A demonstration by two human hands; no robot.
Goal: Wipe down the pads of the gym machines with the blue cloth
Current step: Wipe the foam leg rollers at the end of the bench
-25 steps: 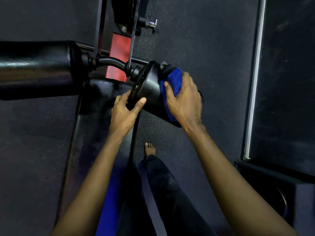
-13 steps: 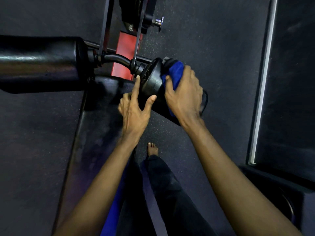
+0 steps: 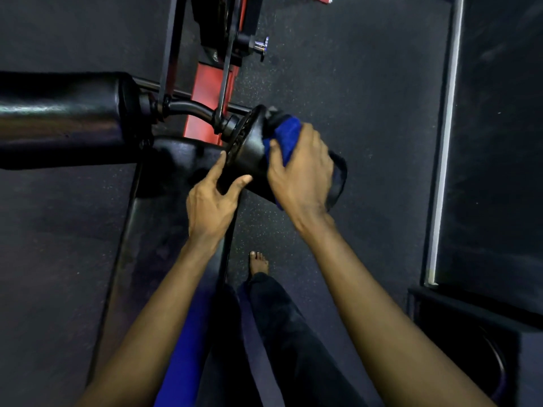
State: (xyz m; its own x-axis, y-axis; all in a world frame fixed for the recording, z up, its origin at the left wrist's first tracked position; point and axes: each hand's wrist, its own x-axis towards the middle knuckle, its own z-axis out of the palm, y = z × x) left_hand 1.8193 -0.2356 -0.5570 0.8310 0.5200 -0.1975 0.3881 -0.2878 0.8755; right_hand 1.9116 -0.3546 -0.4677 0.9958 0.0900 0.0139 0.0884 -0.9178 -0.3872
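Observation:
A black roller pad (image 3: 249,154) sits on the right end of the machine's bar, tilted down to the right. My right hand (image 3: 302,174) wraps over it and grips the blue cloth (image 3: 286,136) against its top; most of the cloth is hidden under my palm. My left hand (image 3: 213,198) is at the pad's inner end, index finger stretched up to the end cap, thumb touching the pad's underside. A second, longer black roller pad (image 3: 61,118) lies on the left end of the bar.
A black seat pad (image 3: 164,183) runs below the rollers toward me. The red frame (image 3: 211,95) and a chrome adjustment pin (image 3: 261,45) stand behind. My bare foot (image 3: 258,262) is on the dark rubber floor. A black box (image 3: 476,333) sits at bottom right beside a grey rail (image 3: 445,142).
My left hand has let go of the pad's inner end and opened, with the index finger now pointing up at the end cap. My right hand with the cloth has stayed on the pad.

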